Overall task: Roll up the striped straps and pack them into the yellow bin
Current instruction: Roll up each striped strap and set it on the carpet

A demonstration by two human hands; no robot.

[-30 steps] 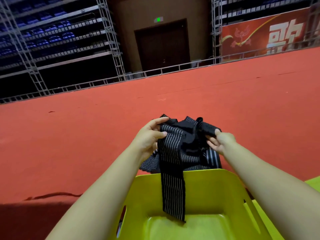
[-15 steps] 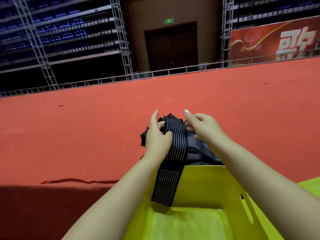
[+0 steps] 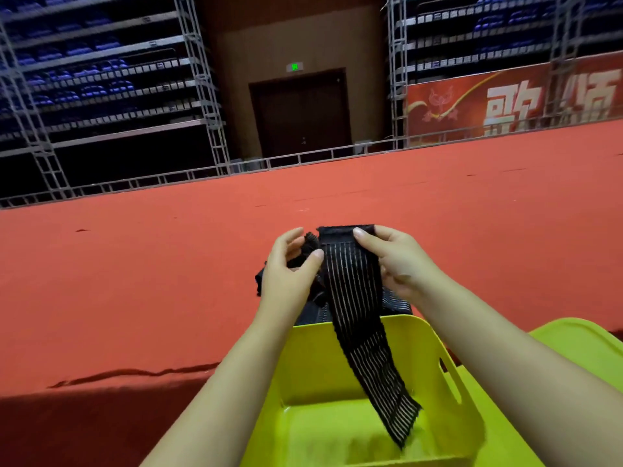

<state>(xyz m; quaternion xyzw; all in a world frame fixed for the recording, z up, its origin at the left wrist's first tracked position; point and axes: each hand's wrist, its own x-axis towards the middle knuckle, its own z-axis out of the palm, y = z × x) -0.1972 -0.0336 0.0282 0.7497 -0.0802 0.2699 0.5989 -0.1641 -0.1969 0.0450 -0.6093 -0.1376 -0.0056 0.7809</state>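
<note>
1. Left hand (image 3: 286,274): fingers curled, thumb closed against bunched black strap fabric (image 3: 305,249) beside the flat strap.
2. Striped strap (image 3: 354,298): black ribbed elastic band with thin pale lines; it hangs from both grips, its frayed lower end inside the yellow bin (image 3: 303,365), a smooth plastic tub.
3. Right hand (image 3: 397,261): thumb and fingers pinch the strap's plain top edge.

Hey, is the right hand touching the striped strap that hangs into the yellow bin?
Touching. In the head view the right hand pinches the top corner of the striped strap, its thumb lying on the black end band, while the strap's tail hangs down into the yellow bin.
</note>
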